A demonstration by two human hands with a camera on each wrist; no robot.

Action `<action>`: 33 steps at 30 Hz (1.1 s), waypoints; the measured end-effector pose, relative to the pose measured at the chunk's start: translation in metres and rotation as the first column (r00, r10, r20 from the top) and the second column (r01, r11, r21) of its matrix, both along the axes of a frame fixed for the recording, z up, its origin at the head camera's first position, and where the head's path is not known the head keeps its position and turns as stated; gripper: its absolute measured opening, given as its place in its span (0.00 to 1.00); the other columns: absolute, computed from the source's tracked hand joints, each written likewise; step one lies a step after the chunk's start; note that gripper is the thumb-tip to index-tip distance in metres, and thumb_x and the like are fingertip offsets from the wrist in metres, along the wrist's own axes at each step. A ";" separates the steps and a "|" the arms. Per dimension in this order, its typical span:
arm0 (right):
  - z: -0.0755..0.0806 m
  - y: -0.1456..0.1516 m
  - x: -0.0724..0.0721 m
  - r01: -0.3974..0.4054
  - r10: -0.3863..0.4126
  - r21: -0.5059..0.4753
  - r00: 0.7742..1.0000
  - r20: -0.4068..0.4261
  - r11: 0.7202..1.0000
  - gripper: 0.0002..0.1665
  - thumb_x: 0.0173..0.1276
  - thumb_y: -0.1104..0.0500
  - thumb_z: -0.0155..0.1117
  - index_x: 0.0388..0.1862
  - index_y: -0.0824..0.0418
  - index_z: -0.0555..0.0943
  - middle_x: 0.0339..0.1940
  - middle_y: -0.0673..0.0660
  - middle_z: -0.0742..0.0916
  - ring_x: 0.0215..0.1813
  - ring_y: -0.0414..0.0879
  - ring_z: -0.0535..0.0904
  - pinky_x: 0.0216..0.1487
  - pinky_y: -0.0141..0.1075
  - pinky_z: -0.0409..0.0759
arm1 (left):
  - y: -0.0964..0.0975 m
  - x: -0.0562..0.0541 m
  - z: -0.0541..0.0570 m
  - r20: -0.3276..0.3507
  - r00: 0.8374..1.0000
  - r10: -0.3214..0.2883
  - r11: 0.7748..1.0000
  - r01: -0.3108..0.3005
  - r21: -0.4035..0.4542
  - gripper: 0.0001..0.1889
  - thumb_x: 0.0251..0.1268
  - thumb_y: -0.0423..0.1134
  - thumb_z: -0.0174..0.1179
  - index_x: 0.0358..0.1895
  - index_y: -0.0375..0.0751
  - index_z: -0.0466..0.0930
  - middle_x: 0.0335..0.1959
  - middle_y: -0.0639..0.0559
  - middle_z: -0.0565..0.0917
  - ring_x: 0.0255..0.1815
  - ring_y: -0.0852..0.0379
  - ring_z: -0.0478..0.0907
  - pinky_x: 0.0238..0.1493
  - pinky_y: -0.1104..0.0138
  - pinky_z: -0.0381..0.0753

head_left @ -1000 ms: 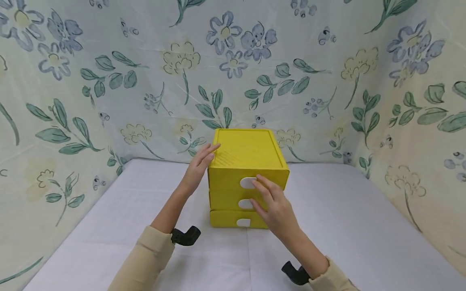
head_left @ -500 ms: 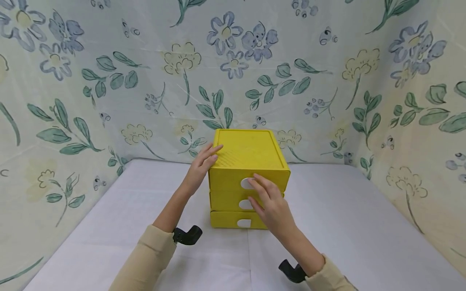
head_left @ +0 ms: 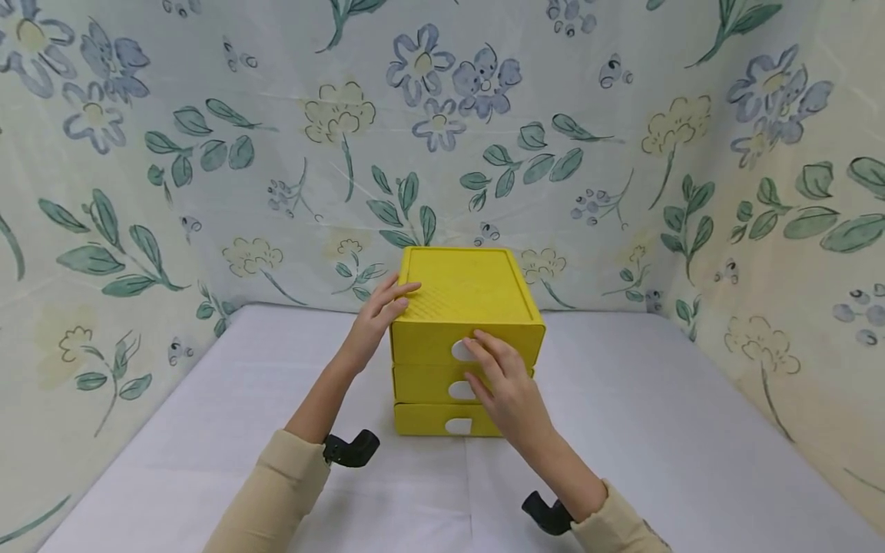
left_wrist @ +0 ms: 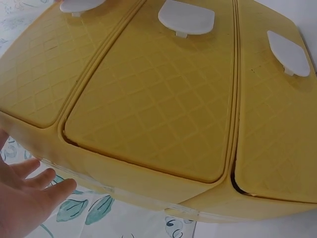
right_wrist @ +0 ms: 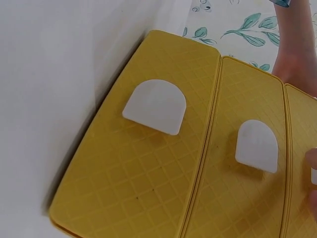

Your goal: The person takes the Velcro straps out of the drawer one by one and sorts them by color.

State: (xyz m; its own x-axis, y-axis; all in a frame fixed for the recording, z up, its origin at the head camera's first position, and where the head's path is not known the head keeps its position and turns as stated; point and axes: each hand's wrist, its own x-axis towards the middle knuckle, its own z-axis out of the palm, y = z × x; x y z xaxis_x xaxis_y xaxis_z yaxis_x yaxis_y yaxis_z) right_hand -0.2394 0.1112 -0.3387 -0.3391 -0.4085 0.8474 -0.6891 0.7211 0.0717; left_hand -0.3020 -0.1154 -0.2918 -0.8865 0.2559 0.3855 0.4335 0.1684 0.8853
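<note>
A yellow drawer unit (head_left: 470,288) stands on the white-covered table, its three stacked drawers pushed in. Every drawer front carries a white rounded handle: top (head_left: 462,350), middle (head_left: 461,390) and bottom (head_left: 458,425). My left hand (head_left: 373,322) rests against the unit's upper left edge, fingers reaching onto the lid; in the left wrist view its fingers (left_wrist: 59,191) are spread. At the right side of the top handle are the fingers of my right hand (head_left: 515,392), relaxed, the thumb lower by the middle handle. Only its fingertips (right_wrist: 311,157) show in the right wrist view.
A floral cloth (head_left: 332,169) hangs behind and along both sides. The white tablecloth (head_left: 657,430) spreads around the unit. Black wrist-camera mounts (head_left: 353,448) stick out from both wrists.
My right hand has shifted slightly left across the top drawer's handle. My left hand has stayed at the upper left edge. The drawers have not moved visibly.
</note>
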 end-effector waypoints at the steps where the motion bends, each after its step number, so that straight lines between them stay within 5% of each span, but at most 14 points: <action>1: 0.000 0.000 0.000 0.000 0.000 0.001 1.000 0.006 1.000 0.27 0.59 0.60 0.63 0.59 0.62 0.71 0.57 0.60 0.75 0.55 0.52 0.72 0.50 0.39 0.77 | 0.000 -0.001 0.000 0.001 1.000 -0.002 1.000 0.002 0.005 0.22 0.68 0.46 0.44 0.62 0.45 0.68 0.74 0.52 0.45 0.74 0.49 0.37 0.67 0.43 0.45; 11: 0.000 -0.004 -0.004 -0.008 0.007 -0.010 0.998 -0.062 1.000 0.37 0.42 0.67 0.74 0.56 0.63 0.73 0.54 0.61 0.75 0.53 0.53 0.72 0.45 0.39 0.79 | 0.002 -0.006 0.000 0.045 0.999 -0.027 0.997 0.024 0.069 0.21 0.67 0.45 0.45 0.60 0.43 0.70 0.74 0.53 0.45 0.74 0.50 0.40 0.68 0.47 0.51; 33: 0.002 -0.011 -0.009 0.088 -0.086 0.011 0.991 -0.107 0.996 0.31 0.46 0.70 0.71 0.52 0.57 0.75 0.46 0.60 0.75 0.50 0.54 0.72 0.35 0.36 0.81 | 0.006 -0.008 -0.001 0.037 0.999 -0.002 0.996 -0.001 0.091 0.21 0.66 0.42 0.40 0.58 0.41 0.71 0.74 0.55 0.45 0.74 0.51 0.40 0.66 0.45 0.52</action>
State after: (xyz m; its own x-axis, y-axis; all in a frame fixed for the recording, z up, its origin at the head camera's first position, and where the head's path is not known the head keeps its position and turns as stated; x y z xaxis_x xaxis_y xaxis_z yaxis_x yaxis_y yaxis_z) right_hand -0.2484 0.1003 -0.3370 -0.2822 -0.3946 0.8744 -0.6118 0.7761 0.1528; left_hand -0.3096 -0.1095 -0.2932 -0.9006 0.2215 0.3741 0.4001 0.0859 0.9124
